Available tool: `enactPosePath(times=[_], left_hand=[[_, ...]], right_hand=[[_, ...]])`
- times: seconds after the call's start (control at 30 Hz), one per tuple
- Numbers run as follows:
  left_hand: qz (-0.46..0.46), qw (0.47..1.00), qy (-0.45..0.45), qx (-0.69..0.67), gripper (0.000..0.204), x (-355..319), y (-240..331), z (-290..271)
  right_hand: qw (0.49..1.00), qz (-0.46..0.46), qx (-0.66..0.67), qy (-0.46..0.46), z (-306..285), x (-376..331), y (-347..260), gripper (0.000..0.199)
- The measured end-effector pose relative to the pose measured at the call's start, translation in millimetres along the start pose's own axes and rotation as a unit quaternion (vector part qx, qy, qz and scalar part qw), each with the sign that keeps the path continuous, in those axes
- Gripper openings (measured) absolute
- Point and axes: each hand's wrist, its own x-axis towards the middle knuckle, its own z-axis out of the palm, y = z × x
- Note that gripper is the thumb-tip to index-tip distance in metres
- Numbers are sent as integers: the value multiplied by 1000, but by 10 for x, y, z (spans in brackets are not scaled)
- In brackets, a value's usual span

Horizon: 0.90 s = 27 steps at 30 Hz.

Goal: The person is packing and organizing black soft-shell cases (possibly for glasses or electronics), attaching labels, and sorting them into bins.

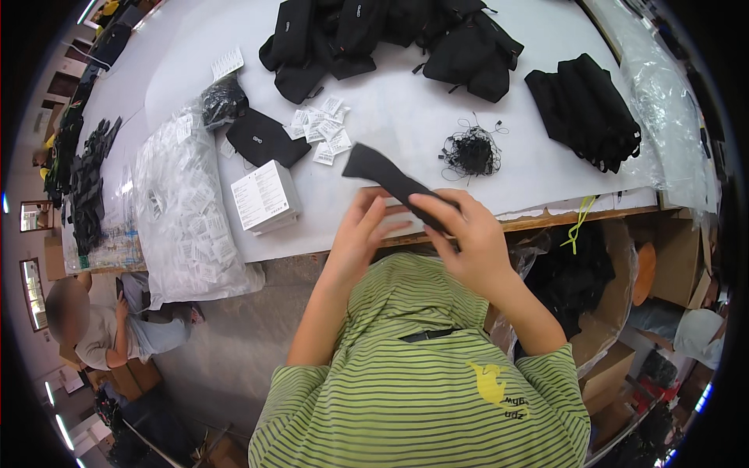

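A narrow black fabric piece, perhaps a pouch seen from its edge, slants above the table's front edge. Its right end is pinched between the thumb and fingers of my right hand. My left hand is beside it with fingers apart, holding nothing that I can see. Beyond the fabric piece lie a scatter of small white tags and a flat black pouch. A stack of white printed cards sits left of my left hand. To the right is a tangle of thin black cords.
Black pouches are heaped at the far side, with a row of folded black pouches at right. A clear bag of tags overhangs the front edge at left. Below right stands an open carton. Another person sits at lower left.
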Motion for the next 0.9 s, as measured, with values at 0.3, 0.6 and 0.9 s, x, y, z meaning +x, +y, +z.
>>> enactPosePath(times=[0.3,0.6,0.9], left_hand=[[244,910,-72,326,46,1,400,-234],[145,919,-131,343,14,-14,531,-231],[226,898,-68,372,22,-126,746,81]], right_hand=[[843,246,478,-7,-217,-137,266,34],[846,257,433,-176,-535,-192,572,30],[948,227,96,201,-1670,-25,1189,27]])
